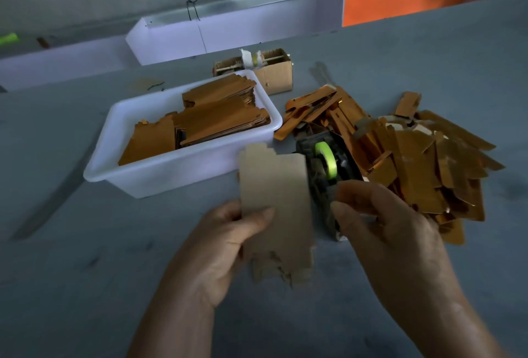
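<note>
Head view: left hand (217, 246) grip clamps cardboard blank (275, 194) close beside tape dispenser (320, 186), where right hand (394, 232) grip pinches shut, apparently drawing tape (325, 159) for sealing.

A grey bench (85, 243) carries a white plastic tub (183, 174) left of centre. Just behind it stands a small open cardboard box (274, 77). A black tape dispenser (323, 174) with a green roll stands just beside the tub's right end. Against the dispenser's right side lies a loose heap of gold card blanks (428, 163). A long white trough (228, 34) lies along the far edge, and a flat card scrap (147, 83) lies near it.
</note>
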The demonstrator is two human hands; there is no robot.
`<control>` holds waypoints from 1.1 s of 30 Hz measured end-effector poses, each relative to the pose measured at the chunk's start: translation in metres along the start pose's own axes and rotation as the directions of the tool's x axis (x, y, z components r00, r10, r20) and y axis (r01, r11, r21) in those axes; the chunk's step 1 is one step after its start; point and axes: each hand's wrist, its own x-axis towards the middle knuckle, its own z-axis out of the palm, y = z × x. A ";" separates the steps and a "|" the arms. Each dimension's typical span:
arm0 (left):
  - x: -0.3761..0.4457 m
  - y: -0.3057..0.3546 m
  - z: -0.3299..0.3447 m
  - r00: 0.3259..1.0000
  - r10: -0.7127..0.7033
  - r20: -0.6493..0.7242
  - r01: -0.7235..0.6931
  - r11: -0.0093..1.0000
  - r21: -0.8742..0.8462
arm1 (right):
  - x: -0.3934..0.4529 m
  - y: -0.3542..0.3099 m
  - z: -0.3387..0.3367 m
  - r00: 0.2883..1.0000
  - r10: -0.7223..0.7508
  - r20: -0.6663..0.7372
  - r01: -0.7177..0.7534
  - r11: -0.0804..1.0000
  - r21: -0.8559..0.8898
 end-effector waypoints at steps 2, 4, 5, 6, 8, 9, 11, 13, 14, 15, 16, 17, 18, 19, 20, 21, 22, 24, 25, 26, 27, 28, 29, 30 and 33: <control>-0.008 0.003 0.011 0.995 0.015 0.095 -0.010 0.998 -0.061 | -0.002 -0.002 0.000 0.998 0.060 0.013 -0.061 0.996 0.072; -0.013 0.003 0.018 0.988 0.040 0.150 -0.030 0.997 -0.072 | -0.003 -0.005 -0.002 0.991 0.122 0.059 -0.129 0.982 0.141; -0.015 0.002 0.020 0.986 0.055 0.159 -0.047 0.997 -0.059 | -0.003 -0.006 -0.003 0.983 0.157 0.094 -0.174 0.963 0.204; -0.016 0.001 0.023 0.985 0.071 0.155 -0.067 0.997 -0.028 | -0.003 -0.005 -0.004 0.972 0.191 0.134 -0.223 0.931 0.288; -0.017 -0.002 0.028 0.986 0.108 0.126 -0.118 0.990 0.073 | -0.005 -0.002 -0.005 0.948 0.235 0.213 -0.307 0.849 0.431; -0.018 -0.003 0.031 0.986 0.126 0.106 -0.138 0.984 0.111 | -0.005 -0.001 -0.005 0.936 0.250 0.246 -0.340 0.819 0.462; -0.019 -0.006 0.036 0.985 0.155 0.069 -0.164 0.976 0.143 | -0.006 0.001 -0.004 0.919 0.273 0.283 -0.383 0.789 0.480; -0.020 -0.008 0.039 0.979 0.198 0.043 -0.202 0.966 0.164 | -0.007 0.004 -0.003 0.919 0.273 0.283 -0.383 0.785 0.487; -0.021 -0.009 0.041 0.975 0.220 0.032 -0.222 0.959 0.178 | -0.007 0.006 -0.003 0.924 0.269 0.273 -0.372 0.799 0.472; -0.020 -0.010 0.043 0.971 0.238 0.016 -0.237 0.953 0.192 | -0.008 0.006 -0.003 0.930 0.262 0.259 -0.356 0.821 0.447; -0.020 -0.011 0.045 0.968 0.252 -0.003 -0.246 0.949 0.197 | -0.008 0.007 -0.004 0.936 0.253 0.244 -0.337 0.841 0.423; -0.019 -0.013 0.046 0.964 0.265 -0.023 -0.255 0.946 0.199 | -0.009 0.007 -0.004 0.946 0.239 0.220 -0.310 0.864 0.396; -0.018 -0.013 0.047 0.961 0.275 -0.041 -0.261 0.944 0.203 | -0.010 0.006 -0.005 0.961 0.210 0.180 -0.261 0.903 0.342; -0.018 -0.014 0.048 0.957 0.284 -0.058 -0.266 0.940 0.214 | -0.011 0.006 -0.005 0.980 0.158 0.124 -0.184 0.952 0.244; -0.019 -0.015 0.049 0.954 0.291 -0.068 -0.269 0.936 0.228 | -0.013 0.004 -0.006 0.993 0.091 0.076 -0.100 0.987 0.129; -0.019 -0.015 0.050 0.952 0.296 -0.074 -0.271 0.932 0.241 | -0.014 0.002 -0.005 0.999 0.027 0.035 -0.028 0.999 0.038; -0.018 -0.016 0.050 0.950 0.304 -0.078 -0.276 0.928 0.250 | -0.015 -0.001 -0.005 1.000 -0.023 0.010 0.023 1.000 -0.013; -0.019 -0.017 0.051 0.941 0.327 -0.090 -0.294 0.918 0.266 | -0.016 -0.005 -0.003 0.995 -0.098 -0.009 0.097 0.994 -0.056; -0.019 -0.017 0.052 0.935 0.343 -0.091 -0.306 0.910 0.280 | -0.017 -0.007 -0.003 0.992 -0.122 -0.004 0.122 0.991 -0.057; -0.019 -0.017 0.053 0.931 0.354 -0.087 -0.315 0.902 0.297 | -0.018 -0.009 -0.002 0.991 -0.133 0.003 0.133 0.991 -0.034; -0.021 -0.017 0.053 0.932 0.356 -0.074 -0.319 0.897 0.306 | -0.019 -0.013 -0.001 0.993 -0.113 0.015 0.113 0.993 0.020; -0.022 -0.017 0.054 0.935 0.350 -0.049 -0.320 0.897 0.306 | -0.019 -0.016 0.000 0.997 -0.075 0.027 0.072 0.992 0.100; -0.024 -0.016 0.053 0.940 0.342 -0.013 -0.322 0.896 0.306 | -0.020 -0.018 0.001 0.998 -0.036 0.042 0.029 0.986 0.163; -0.025 -0.014 0.052 0.943 0.333 0.025 -0.324 0.894 0.309 | -0.020 -0.018 0.003 0.998 -0.016 0.054 0.006 0.982 0.188; -0.030 -0.011 0.047 0.926 0.341 0.163 -0.378 0.836 0.398 | -0.017 -0.014 0.003 0.996 0.005 0.090 -0.016 0.992 0.127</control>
